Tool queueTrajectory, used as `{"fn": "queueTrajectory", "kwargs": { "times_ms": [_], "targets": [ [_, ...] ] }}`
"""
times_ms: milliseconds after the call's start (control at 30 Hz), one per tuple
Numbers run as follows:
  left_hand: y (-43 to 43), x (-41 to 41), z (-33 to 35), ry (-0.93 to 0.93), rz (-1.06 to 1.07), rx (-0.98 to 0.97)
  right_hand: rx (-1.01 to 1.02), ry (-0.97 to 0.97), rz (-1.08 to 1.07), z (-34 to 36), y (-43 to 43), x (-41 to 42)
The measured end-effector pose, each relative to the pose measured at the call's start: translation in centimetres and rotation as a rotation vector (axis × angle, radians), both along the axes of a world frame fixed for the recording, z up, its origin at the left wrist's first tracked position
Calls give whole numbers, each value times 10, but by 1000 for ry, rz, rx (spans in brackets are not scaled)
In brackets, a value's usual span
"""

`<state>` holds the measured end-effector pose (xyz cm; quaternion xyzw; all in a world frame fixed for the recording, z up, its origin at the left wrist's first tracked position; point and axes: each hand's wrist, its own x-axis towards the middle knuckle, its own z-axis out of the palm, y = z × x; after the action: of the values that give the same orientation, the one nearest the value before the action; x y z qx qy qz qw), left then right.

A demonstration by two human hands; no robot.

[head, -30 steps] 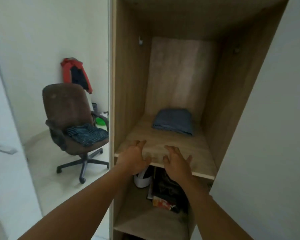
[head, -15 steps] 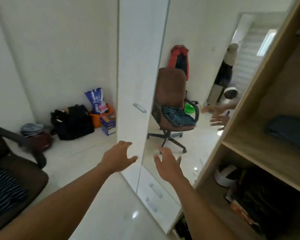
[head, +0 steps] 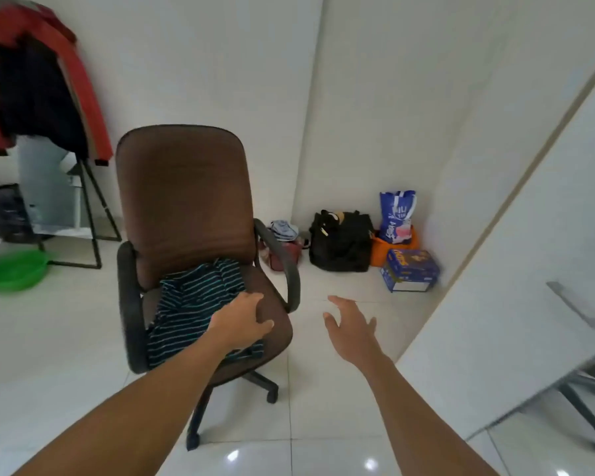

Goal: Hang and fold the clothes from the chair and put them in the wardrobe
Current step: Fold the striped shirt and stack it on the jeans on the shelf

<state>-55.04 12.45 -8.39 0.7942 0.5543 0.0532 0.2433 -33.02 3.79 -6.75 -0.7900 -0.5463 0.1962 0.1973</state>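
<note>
White-tiled room; brown chair [head: 182, 194] bears a crumpled striped shirt [head: 193, 297], probably light and limp: gather it at the collar. Left hand [head: 241, 321] over it, right hand [head: 349, 324] further right, both loose-fingered, empty.

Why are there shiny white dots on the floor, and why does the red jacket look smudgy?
Head view: the white dots are glare, lights mirrored in the glossy floor tiles. Head view: the red jacket sits at the frame's edge, soft and smeared, while the brown chair in the middle looks sharper. Head view: the wardrobe door leans, likely from the wide lens.
</note>
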Motion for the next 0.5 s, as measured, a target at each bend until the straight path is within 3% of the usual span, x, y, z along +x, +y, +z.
{"fn": "queueTrajectory", "kwargs": {
  "times_ms": [233,500],
  "targets": [
    [80,-75,-32,2,208,-40,-69,29,185,-26,125,-56],
    [164,-90,-71,27,393,-138,-188,81,410,-72,257,-57]
  ]
}}
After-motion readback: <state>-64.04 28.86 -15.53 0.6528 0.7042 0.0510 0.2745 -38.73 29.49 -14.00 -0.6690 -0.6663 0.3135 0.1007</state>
